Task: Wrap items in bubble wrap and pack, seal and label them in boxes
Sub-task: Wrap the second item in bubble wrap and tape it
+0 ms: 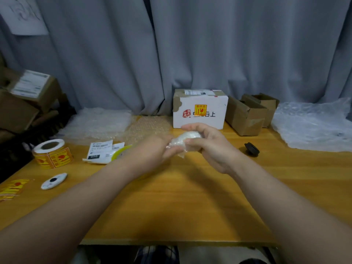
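Both the left hand [152, 149] and right hand [207, 143] grasp a bubble-wrapped bundle [185, 140] above a wooden table [190, 197].

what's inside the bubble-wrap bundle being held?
A whitish rounded lump shows through the bubble-wrap bundle. What it is cannot be told: the wrap blurs it, and the left hand and right hand cover its sides.

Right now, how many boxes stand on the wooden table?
3: a white box at back centre, an open brown box right of it, and a second brown box behind that. Stacked boxes sit off the table, left; some may be hidden.
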`<state>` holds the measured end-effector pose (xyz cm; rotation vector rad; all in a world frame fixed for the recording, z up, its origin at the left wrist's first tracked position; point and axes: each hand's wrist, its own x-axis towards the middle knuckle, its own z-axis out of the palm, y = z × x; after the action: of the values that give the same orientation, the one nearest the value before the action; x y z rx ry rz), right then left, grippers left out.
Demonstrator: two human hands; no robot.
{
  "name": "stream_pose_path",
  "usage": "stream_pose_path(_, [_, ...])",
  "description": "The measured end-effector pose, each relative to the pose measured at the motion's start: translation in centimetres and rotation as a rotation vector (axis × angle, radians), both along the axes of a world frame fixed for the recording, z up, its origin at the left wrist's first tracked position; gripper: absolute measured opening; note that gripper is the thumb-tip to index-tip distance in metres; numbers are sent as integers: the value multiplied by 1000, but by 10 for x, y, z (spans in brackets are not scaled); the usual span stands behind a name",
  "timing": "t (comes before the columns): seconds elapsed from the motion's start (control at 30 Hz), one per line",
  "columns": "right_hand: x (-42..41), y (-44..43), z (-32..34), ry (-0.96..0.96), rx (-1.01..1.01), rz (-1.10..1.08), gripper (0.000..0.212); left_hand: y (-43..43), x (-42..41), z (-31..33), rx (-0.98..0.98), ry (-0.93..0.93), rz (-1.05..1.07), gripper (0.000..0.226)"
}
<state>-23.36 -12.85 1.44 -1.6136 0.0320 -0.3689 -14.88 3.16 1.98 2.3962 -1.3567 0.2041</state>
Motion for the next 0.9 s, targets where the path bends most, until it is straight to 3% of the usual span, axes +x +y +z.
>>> stream_pose_path(0.1, [25, 23, 0, -52, 421, -59, 21, 25, 11, 4, -42, -70, 150, 28])
stream_pose_path(0.13, [36, 28, -7, -27, 477, -135, 21, 33, 15, 3, -79, -52, 192, 28])
stream_pose_path(0.17, [44, 34, -17, 31, 370, -213, 21, 40, 19, 0, -126, -21, 231, 29])
stream_pose_path(0.2, [50, 39, -27, 91, 71, -243, 27, 45, 24, -4, -169, 7, 271, 31])
stream_pose_path(0.27, [61, 53, -49, 101, -523, -43, 45, 52, 35, -10, -214, 48, 355, 37])
stream_pose_path(0.33, [72, 67, -63, 128, -770, 204, 57, 53, 43, -16, -223, 102, 404, 41])
stream_pose_path(0.43, [84, 76, -66, 133, -1100, 189, 58, 50, 45, -19, -258, 155, 431, 38])
stream_pose_path(0.57, [72, 59, -59, 132, -1225, 113, 52, 43, 44, -19, -315, 187, 409, 35])
stream_pose_path(0.9, [-15, -38, -47, 247, -1036, -172, 54, -11, 19, -39, -253, 311, 221, 34])
